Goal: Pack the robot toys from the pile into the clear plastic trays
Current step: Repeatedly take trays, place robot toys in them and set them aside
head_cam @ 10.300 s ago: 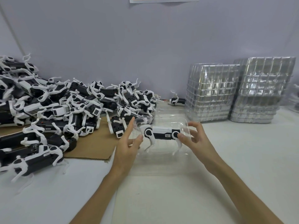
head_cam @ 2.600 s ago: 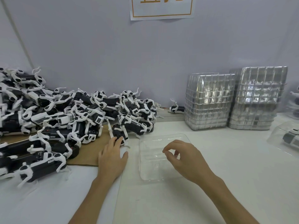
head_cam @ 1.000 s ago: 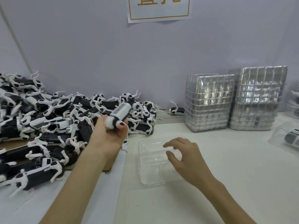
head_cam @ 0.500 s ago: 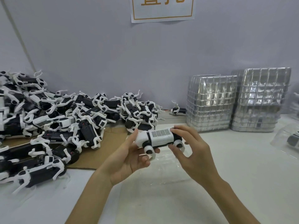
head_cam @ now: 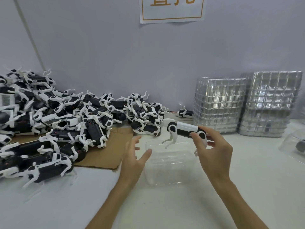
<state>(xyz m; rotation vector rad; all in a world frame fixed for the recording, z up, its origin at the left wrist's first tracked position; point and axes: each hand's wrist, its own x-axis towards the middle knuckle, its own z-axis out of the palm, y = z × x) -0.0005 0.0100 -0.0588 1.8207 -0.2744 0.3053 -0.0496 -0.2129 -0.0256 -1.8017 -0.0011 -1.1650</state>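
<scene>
Over the tray's far edge: robot toy (head_cam: 186, 128) held level, legs hanging down, the right hand (head_cam: 214, 151) pinching its right end
Left hand (head_cam: 133, 156): fingers spread, holding nothing, just beside the tray's left rim
Change: half a second ago both hands gripped the toy, grille side up; now the left has let go and the toy is turned legs-down, so seating it looks like the step in hand
Clear tray (head_cam: 165, 172): empty, flat on the white table (head_cam: 247, 187), between the hands
Edges: cardboard (head_cam: 105, 156) and pile (head_cam: 66, 116) close on the left; tray stacks (head_cam: 217, 104) far right; a domed pack (head_cam: 293, 146) at the right edge
Open room: the widest way in is over the table near and right of the tray
</scene>
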